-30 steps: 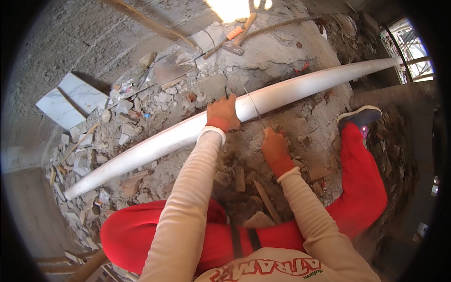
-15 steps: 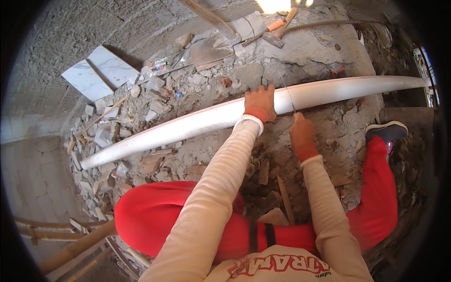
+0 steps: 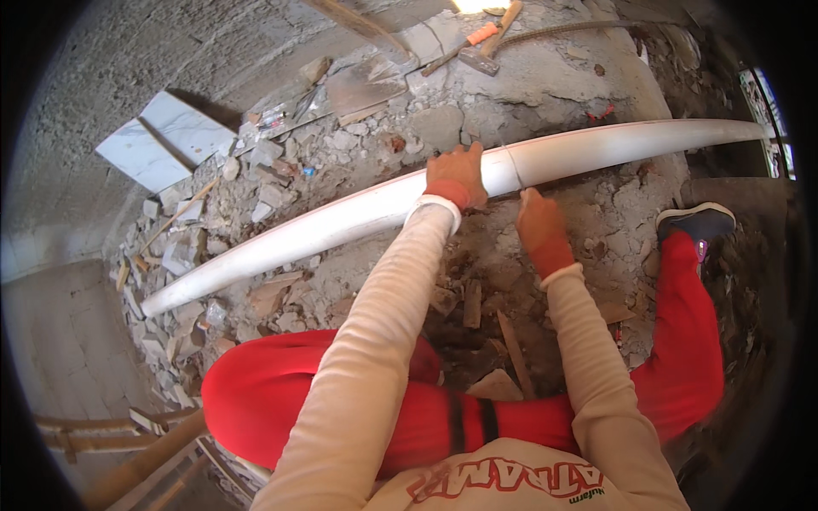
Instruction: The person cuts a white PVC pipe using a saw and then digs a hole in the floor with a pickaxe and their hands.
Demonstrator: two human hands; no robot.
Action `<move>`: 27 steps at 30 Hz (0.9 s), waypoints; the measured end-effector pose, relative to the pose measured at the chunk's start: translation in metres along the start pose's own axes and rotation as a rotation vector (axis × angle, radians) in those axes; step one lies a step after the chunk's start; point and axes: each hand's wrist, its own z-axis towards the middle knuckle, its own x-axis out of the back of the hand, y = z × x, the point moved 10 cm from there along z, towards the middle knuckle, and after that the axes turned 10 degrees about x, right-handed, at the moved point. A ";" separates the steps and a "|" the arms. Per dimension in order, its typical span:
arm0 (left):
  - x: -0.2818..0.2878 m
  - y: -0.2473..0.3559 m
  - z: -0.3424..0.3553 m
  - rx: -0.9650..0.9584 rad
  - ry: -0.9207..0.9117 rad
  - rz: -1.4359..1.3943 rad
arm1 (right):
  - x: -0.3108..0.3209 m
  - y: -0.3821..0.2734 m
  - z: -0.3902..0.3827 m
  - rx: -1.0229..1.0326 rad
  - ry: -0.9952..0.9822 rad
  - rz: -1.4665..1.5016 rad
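Observation:
A long white plastic pipe (image 3: 358,207) with a thin red line along it lies across rubble in front of me. My left hand (image 3: 457,176) presses down on it, fingers bent over its far side. Just to the right, my right hand (image 3: 545,230) is closed around the near end of a thin saw blade (image 3: 514,164). This blade lies crosswise over the pipe, its far end reaching past the pipe's far edge. The fist hides the gripped end, and the depth of any cut cannot be made out.
Beyond the pipe lie a hammer (image 3: 482,57), an orange-gripped tool (image 3: 480,36) and a ribbed steel bar (image 3: 571,27). Marble-patterned tiles (image 3: 160,140) lean at the far left. Broken masonry (image 3: 277,166) covers the ground. Wooden poles (image 3: 141,456) lie at the lower left.
The whole view has shifted slightly, so the scene sits a little further left and higher. Both hands keep their grips, and the blade stays across the pipe at about the same place.

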 end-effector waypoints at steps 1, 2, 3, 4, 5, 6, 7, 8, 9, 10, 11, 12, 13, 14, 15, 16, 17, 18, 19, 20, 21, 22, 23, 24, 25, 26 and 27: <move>0.000 -0.001 0.001 -0.003 -0.009 -0.001 | 0.000 0.003 -0.010 -0.022 -0.025 -0.019; 0.000 -0.003 0.002 -0.003 -0.012 0.002 | -0.001 0.006 -0.025 -0.047 -0.047 -0.038; 0.000 0.000 0.000 0.000 -0.013 0.013 | 0.001 0.007 -0.036 -0.083 -0.070 -0.055; 0.002 0.005 0.002 -0.001 -0.026 0.007 | 0.003 0.011 -0.034 -0.115 -0.080 -0.054; 0.003 0.004 0.000 0.010 -0.043 0.007 | 0.010 0.003 -0.030 -0.142 -0.098 -0.044; 0.002 0.004 0.000 0.014 -0.057 0.020 | 0.016 0.000 -0.026 -0.167 -0.108 -0.038; 0.001 0.003 0.000 0.019 -0.071 0.032 | 0.012 0.001 -0.029 -0.172 -0.118 -0.031; 0.002 0.003 0.002 0.028 -0.076 0.042 | 0.010 0.001 -0.028 -0.168 -0.122 -0.024; 0.004 0.005 0.002 0.014 -0.067 0.042 | 0.010 0.002 -0.027 -0.163 -0.128 -0.019; 0.004 0.008 -0.001 0.003 -0.058 0.041 | 0.013 0.005 -0.034 -0.164 -0.127 -0.016; 0.005 0.006 -0.001 -0.002 -0.048 0.046 | 0.020 -0.001 -0.040 -0.160 -0.126 -0.005; 0.004 0.005 -0.003 -0.005 -0.042 0.055 | 0.024 -0.005 -0.042 -0.156 -0.127 0.006; 0.004 0.004 -0.002 0.006 -0.035 0.062 | 0.023 -0.006 -0.037 -0.133 -0.113 0.016; 0.004 0.004 -0.003 0.019 -0.030 0.072 | 0.018 -0.007 -0.033 -0.111 -0.100 0.029; 0.001 0.007 -0.005 0.022 -0.031 0.083 | 0.014 -0.004 -0.030 -0.099 -0.087 0.041; 0.001 0.011 -0.005 0.013 -0.014 0.081 | 0.007 -0.001 -0.017 -0.121 -0.075 0.036; 0.000 0.018 -0.003 -0.003 0.007 0.083 | 0.001 0.004 0.004 -0.147 -0.055 0.031; 0.002 0.018 -0.002 -0.008 0.026 0.084 | -0.001 0.005 0.016 -0.165 -0.042 0.030; 0.003 0.018 0.000 -0.014 0.010 0.078 | 0.000 0.007 0.013 -0.156 -0.039 0.043; 0.001 0.013 0.000 -0.011 -0.014 0.067 | 0.002 0.004 0.005 -0.143 -0.049 0.054; 0.001 0.006 0.001 -0.001 -0.029 0.053 | 0.003 -0.001 0.000 -0.118 -0.056 0.065; 0.000 0.005 0.001 -0.004 -0.034 0.041 | 0.004 -0.001 -0.013 -0.132 -0.073 0.030; 0.000 0.004 0.002 -0.009 -0.035 0.032 | 0.004 -0.001 -0.028 -0.144 -0.085 -0.003; 0.000 -0.002 0.001 0.000 -0.035 0.038 | 0.004 -0.002 -0.035 -0.149 -0.098 -0.017; 0.000 0.003 0.002 -0.008 0.006 0.024 | 0.008 0.002 -0.033 -0.150 -0.088 -0.033; 0.006 0.007 0.000 0.016 -0.026 0.035 | 0.008 0.001 -0.029 -0.144 -0.076 -0.035; 0.006 0.005 0.002 0.015 -0.034 0.010 | 0.009 -0.001 -0.025 -0.135 -0.061 -0.021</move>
